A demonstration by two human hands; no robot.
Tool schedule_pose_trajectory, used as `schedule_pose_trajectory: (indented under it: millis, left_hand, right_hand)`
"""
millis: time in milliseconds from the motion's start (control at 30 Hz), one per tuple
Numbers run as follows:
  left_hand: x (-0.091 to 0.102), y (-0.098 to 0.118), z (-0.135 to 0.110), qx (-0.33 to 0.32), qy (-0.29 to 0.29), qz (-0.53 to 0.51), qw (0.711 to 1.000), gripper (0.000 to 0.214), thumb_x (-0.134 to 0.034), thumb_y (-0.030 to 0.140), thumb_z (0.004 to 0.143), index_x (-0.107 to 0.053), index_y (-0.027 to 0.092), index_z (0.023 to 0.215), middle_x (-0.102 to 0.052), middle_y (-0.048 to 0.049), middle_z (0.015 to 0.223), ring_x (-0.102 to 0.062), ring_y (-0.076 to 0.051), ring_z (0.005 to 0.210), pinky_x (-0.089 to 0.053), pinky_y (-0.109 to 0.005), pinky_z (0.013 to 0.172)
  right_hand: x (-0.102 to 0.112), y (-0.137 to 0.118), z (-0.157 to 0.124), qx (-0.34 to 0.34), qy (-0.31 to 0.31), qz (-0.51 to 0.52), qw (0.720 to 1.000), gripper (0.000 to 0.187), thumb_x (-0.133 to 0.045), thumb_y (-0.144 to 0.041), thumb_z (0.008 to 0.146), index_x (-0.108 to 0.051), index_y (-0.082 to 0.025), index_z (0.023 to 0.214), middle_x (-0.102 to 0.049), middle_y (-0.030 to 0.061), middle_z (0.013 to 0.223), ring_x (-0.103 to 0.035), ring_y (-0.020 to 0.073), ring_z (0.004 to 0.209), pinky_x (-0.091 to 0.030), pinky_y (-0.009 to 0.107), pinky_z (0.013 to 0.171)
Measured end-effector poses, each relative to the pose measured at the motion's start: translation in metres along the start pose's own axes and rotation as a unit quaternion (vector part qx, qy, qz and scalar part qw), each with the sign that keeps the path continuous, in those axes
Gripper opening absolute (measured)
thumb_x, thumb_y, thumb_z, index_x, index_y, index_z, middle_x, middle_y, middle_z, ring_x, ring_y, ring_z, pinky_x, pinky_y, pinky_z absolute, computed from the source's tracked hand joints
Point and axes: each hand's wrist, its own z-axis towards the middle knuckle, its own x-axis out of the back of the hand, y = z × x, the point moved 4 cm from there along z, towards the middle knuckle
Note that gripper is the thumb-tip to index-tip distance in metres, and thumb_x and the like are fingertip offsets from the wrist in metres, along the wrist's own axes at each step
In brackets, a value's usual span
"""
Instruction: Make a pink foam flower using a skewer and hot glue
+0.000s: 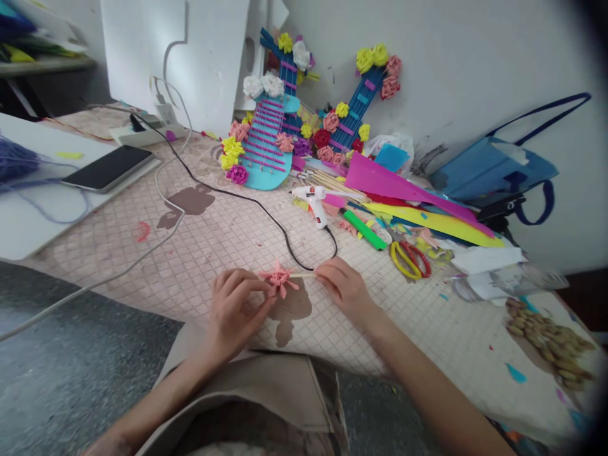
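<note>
The pink paper flower point(279, 277) is pinched by left fingers point(254, 285), its stick point(303, 275) by right fingers point(332, 271); petals point(284, 292) may be torn by twisting.

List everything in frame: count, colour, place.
paper flower: 1, pink, centre
thin stick: 1, pale, right of flower
table: 1, pale, centre
glue gun: 1, white, centre
green tool: 1, green, centre right
scissors: 1 pair, yellow/red handles, right
decorated panels: 3, blue, back
loose sticks: many, tan, centre
sheets: several, mixed colours, right
bag: 1, blue, right
brown pieces: many, right edge
scraps: uncounted, mixed, right
phone: 1, black, left
yarn: bundle, purple, left
boards: 2, white, left
power strip: 1, white, back left
cables: 2, black and pale, left
left hand: 1, pinching flower
right hand: 1, holding stick
</note>
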Motion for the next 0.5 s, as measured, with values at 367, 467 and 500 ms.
schedule_pose_trajectory:
  millis: [367, 467, 500]
  left_hand:
    - [-0.006, 0.001, -0.004, -0.084, 0.025, 0.044, 0.995, 0.015, -0.074, 0.026, 0.076, -0.063, 0.024, 0.086, -0.068, -0.0014, 0.086, -0.058, -0.021, 0.089, -0.04, -0.037, 0.08]
    - [-0.01, 0.0, -0.005, -0.085, 0.021, 0.065, 0.994, 0.014, -0.074, 0.026, 0.077, -0.064, 0.024, 0.086, -0.069, -0.0015, 0.087, -0.058, -0.021, 0.091, -0.039, -0.038, 0.081]
    - [-0.01, 0.0, -0.005, -0.088, 0.022, 0.072, 0.993, 0.013, -0.074, 0.027, 0.077, -0.064, 0.024, 0.086, -0.069, -0.0013, 0.088, -0.057, -0.021, 0.091, -0.038, -0.038, 0.082]
  right_hand:
    - [-0.013, -0.028, 0.008, 0.097, -0.029, -0.045, 0.994, 0.012, -0.05, -0.013, 0.091, -0.06, -0.016, 0.096, -0.059, 0.0063, 0.088, -0.053, 0.0156, 0.081, -0.049, 0.028, 0.071]
    - [-0.014, -0.031, 0.009, 0.092, -0.037, -0.042, 0.994, 0.014, -0.049, -0.014, 0.092, -0.061, -0.016, 0.097, -0.059, 0.0061, 0.087, -0.053, 0.0155, 0.081, -0.049, 0.028, 0.073]
    - [-0.015, -0.031, 0.009, 0.091, -0.038, -0.04, 0.994, 0.014, -0.048, -0.014, 0.092, -0.061, -0.017, 0.097, -0.059, 0.0059, 0.087, -0.053, 0.0154, 0.081, -0.049, 0.028, 0.073]
